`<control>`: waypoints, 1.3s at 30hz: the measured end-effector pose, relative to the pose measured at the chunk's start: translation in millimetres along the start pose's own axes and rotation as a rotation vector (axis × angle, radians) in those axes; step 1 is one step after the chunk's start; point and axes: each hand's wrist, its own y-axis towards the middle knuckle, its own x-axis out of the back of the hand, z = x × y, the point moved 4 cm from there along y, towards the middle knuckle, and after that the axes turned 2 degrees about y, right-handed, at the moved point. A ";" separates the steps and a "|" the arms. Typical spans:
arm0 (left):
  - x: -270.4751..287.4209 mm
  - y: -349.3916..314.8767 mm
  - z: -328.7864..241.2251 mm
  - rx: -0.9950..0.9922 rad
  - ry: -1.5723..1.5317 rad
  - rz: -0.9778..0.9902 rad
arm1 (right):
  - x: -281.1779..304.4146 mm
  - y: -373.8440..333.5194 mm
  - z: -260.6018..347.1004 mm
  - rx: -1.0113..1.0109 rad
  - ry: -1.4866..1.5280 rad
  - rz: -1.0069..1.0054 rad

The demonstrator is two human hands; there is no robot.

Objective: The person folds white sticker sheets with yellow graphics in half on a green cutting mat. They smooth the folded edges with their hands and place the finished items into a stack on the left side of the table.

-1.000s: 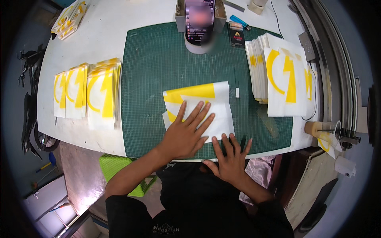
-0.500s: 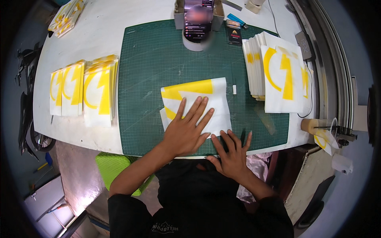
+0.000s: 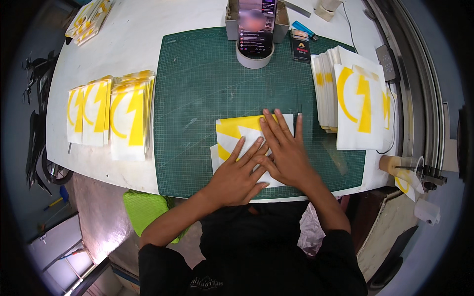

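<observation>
A folded white sheet with a yellow print lies on the green cutting mat, close to its front edge. My left hand rests flat on the sheet's lower part, fingers spread. Across the sheet's right side lies my right hand, fingers stretched toward its far edge and thumb by the left hand's fingers. Both palms cover much of the sheet. Just beyond the right hand's fingertips, a thin dark tool, perhaps a knife, shows on the mat; its near end is hidden.
Stacks of yellow-printed white sheets stand at left and right. A phone leans behind a white tape roll. Beside it are a dark small box and a blue lighter. A cup hangs off the right edge.
My right hand has moved from the table's front edge up onto the sheet's right side. My left hand stays on the sheet. The whole view has shifted slightly.
</observation>
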 end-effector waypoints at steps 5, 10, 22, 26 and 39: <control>19.6 3.9 11.8 0.226 0.208 -0.139 | -0.3 -8.6 -0.1 -0.017 -0.075 0.047; -3.4 -5.5 5.9 0.282 0.192 -0.052 | -5.6 -28.0 5.5 -0.047 -0.098 0.054; 3.2 0.5 5.4 0.316 0.191 -0.016 | -8.4 -37.5 0.4 -0.041 -0.018 -0.114; 5.9 -1.3 6.7 0.331 0.202 -0.018 | -4.6 -37.0 -2.3 -0.041 -0.048 -0.102; 4.9 -3.6 8.7 0.364 0.208 -0.003 | -0.4 -39.4 -14.1 -0.079 -0.094 -0.047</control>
